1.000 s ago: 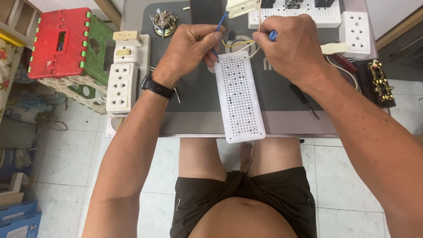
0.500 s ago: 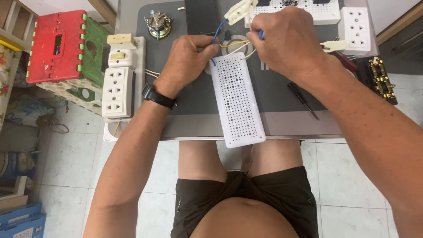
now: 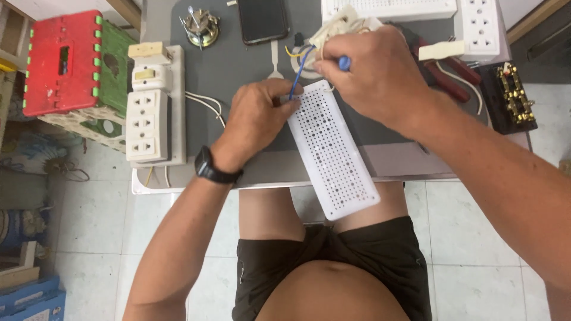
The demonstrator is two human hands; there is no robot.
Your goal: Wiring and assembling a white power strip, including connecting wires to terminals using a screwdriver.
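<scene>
The right hand (image 3: 380,77) hides most of the blue-handled tool (image 3: 344,62), perhaps a screwdriver.

Grey table (image 3: 220,89); pale tiled floor (image 3: 83,238); red stool (image 3: 59,62).

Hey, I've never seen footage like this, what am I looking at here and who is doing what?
The view comes from a camera worn on a person's head, looking down at their own two bare hands over a grey table. The left hand steadies a long white perforated plastic board and pinches a thin blue wire. The right hand holds a blue-handled tool above it. Nearby lie a white socket strip, a black phone and red-handled pliers.
</scene>
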